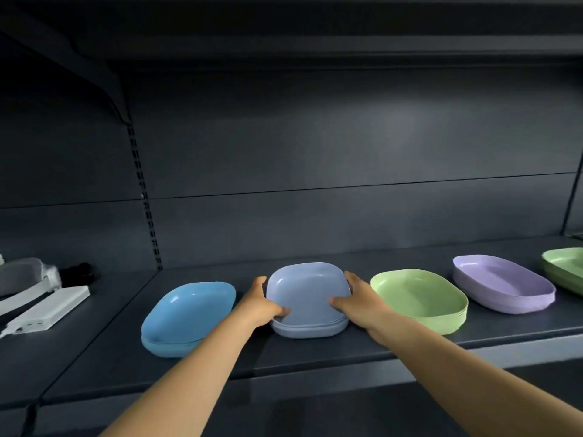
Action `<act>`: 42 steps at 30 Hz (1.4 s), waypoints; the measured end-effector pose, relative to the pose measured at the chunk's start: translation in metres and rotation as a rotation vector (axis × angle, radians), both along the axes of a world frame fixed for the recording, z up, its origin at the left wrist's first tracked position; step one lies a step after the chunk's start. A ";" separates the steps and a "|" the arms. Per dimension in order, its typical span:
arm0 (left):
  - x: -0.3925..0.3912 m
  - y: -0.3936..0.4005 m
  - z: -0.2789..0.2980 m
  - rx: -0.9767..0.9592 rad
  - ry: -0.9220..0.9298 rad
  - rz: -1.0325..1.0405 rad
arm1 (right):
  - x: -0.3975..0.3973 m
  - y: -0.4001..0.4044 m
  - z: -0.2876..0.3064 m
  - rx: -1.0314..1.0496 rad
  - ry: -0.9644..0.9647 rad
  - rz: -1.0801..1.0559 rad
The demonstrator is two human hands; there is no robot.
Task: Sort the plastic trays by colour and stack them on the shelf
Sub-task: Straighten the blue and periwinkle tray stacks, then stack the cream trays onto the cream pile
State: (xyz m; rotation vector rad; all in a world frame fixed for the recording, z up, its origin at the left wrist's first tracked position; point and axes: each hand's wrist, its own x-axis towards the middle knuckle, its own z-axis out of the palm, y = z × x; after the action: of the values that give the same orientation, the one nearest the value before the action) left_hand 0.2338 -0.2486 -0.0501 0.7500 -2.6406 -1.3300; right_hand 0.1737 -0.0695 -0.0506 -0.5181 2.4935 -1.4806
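Hidden: second green stack (568, 269) is running off frame, far right of periwinkle tray (307, 291).
Axis: roughly square, tilting toward camera atop its periwinkle stack (310, 330), mid-shelf (315, 357).
Grip: left hand (260, 302) and right hand (359, 299) are clasping its opposite rims.

Narrow gaps beside periwinkle tray stack (307, 298), between blue stack (189, 316) and green stack (419, 301).

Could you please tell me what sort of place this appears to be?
Probably a shop aisle or stockroom: dark metal shelf with a slotted upright, and trays stacked by colour like stock.
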 end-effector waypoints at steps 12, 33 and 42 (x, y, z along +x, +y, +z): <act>-0.001 0.008 0.015 -0.376 -0.038 -0.052 | 0.009 0.005 0.011 0.209 0.161 0.041; -0.104 0.381 0.091 -0.901 0.031 -0.529 | -0.052 0.420 0.087 1.004 0.910 -0.056; -0.163 0.572 0.083 -0.844 0.060 -0.567 | -0.089 0.621 0.077 1.004 0.805 -0.172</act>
State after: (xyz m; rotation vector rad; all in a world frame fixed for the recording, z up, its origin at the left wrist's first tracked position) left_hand 0.0710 0.3230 0.0326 -0.1560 -3.0422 -0.1537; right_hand 0.0844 0.5513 0.0267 -0.7716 3.4464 0.1913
